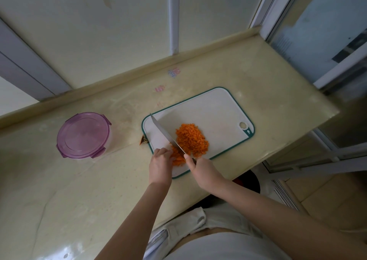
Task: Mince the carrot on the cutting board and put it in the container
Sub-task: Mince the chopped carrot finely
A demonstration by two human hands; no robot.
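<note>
A heap of minced carrot point(191, 139) lies on the white, teal-edged cutting board point(210, 108). A smaller bunch of carrot pieces point(177, 159) sits at the board's near edge under my left hand point(160, 160), whose curled fingers hold it down. My right hand point(202, 169) grips the handle of a knife point(165, 133). The blade slants across the board's left part, its edge between the two carrot lots. The round container point(83, 135) with a purple clip lid stands shut on the counter to the left.
A small brown carrot scrap point(143, 140) lies on the counter by the board's left edge. The beige counter point(79, 190) ends in an edge at the right, with a window frame and floor beyond. A wall with a low ledge runs behind.
</note>
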